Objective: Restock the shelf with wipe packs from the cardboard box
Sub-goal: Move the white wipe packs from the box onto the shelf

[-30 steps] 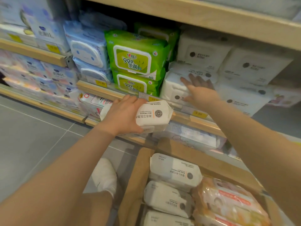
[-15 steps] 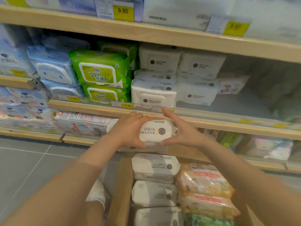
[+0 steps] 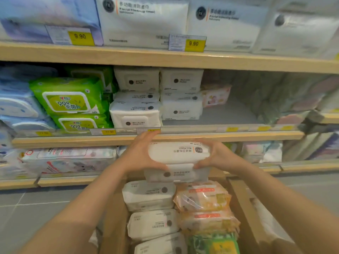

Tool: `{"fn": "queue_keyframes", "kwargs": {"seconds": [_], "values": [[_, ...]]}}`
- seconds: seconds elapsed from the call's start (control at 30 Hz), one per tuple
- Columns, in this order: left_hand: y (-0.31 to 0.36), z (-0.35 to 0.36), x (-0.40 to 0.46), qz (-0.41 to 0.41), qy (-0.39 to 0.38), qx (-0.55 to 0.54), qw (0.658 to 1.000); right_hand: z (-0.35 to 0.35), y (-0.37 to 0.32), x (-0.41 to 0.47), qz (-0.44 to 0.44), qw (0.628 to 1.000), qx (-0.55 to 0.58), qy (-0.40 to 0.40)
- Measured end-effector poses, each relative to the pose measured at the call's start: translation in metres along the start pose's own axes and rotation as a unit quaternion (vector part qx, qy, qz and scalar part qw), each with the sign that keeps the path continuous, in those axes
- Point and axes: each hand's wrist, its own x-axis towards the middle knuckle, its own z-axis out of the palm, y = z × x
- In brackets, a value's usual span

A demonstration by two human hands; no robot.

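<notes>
While both hands clasp one white wipe pack (image 3: 178, 152) from opposite ends, the left hand (image 3: 141, 154) has its fingers curled over the pack's top left edge with the thumb under it, and the right hand (image 3: 213, 155) wraps the right end, thumb underneath. Pack is held flat, label upward, just in front of the middle shelf edge (image 3: 157, 139) and above the cardboard box (image 3: 238, 202). Directly beneath the held pack, a second white pack (image 3: 176, 174) sits at the box's far end; whether the thumbs touch it cannot be told.

At 6 o'clock from the hands, the box holds a column of white wipe packs (image 3: 148, 196) on its left and orange-printed packs (image 3: 201, 197) on its right, with a green pack (image 3: 214, 243) nearest the camera.

At 12 o'clock, the middle shelf carries stacked white wipe packs (image 3: 135, 114). At 10 o'clock stand green wipe packs (image 3: 69, 99), with blue packs (image 3: 16, 105) further left. At 1 o'clock lies a small pink pack (image 3: 215, 96), with bare shelf surface (image 3: 229, 114) beside it.

Yellow price tags (image 3: 194, 44) reading 9.90 hang on the upper shelf, below large white tissue packs (image 3: 143, 21).
</notes>
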Motion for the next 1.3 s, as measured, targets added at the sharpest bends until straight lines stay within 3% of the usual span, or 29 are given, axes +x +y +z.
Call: {"fn": "queue_keyframes", "kwargs": {"seconds": [0.2, 0.33, 0.47, 0.57, 0.67, 0.8, 0.9, 1.0, 1.07, 1.17, 1.23, 1.3], "values": [[0.001, 0.004, 0.01, -0.053, -0.009, -0.205, 0.977, -0.019, 0.014, -0.009, 0.024, 0.996, 0.083, -0.004], [0.005, 0.019, 0.015, -0.044, -0.066, -0.188, 0.979, -0.021, 0.028, -0.009, 0.045, 0.995, 0.089, -0.011], [0.012, 0.032, 0.014, -0.052, -0.069, -0.194, 0.977, -0.026, 0.038, -0.015, 0.069, 0.991, 0.087, -0.079], [0.017, 0.037, 0.014, -0.058, -0.054, -0.2, 0.977, -0.031, 0.034, -0.014, 0.05, 0.993, -0.055, -0.095], [0.024, 0.042, 0.015, -0.064, -0.056, -0.196, 0.977, -0.023, 0.03, -0.003, 0.014, 0.961, -0.26, -0.094], [0.033, 0.056, 0.016, -0.063, -0.06, -0.188, 0.978, -0.004, 0.033, 0.004, 0.002, 0.948, -0.295, -0.121], [0.037, 0.059, 0.017, -0.029, -0.058, -0.155, 0.986, -0.007, 0.043, 0.0, -0.017, 0.957, -0.28, -0.079], [0.039, 0.037, 0.024, -0.006, -0.059, -0.242, 0.968, -0.024, 0.046, 0.005, -0.045, 0.959, -0.278, -0.024], [0.035, 0.011, 0.04, -0.005, 0.002, -0.256, 0.967, -0.043, 0.041, 0.016, -0.047, 0.96, -0.277, 0.012], [0.012, -0.031, 0.076, -0.006, 0.128, -0.037, 0.991, -0.071, 0.025, 0.041, -0.05, 0.945, -0.318, 0.057], [-0.012, -0.045, 0.099, -0.05, 0.11, 0.162, 0.979, -0.084, 0.014, 0.062, -0.058, 0.93, -0.356, 0.072], [-0.036, -0.041, 0.11, -0.105, 0.055, 0.256, 0.959, -0.091, -0.001, 0.084, -0.066, 0.916, -0.388, 0.077]]}}
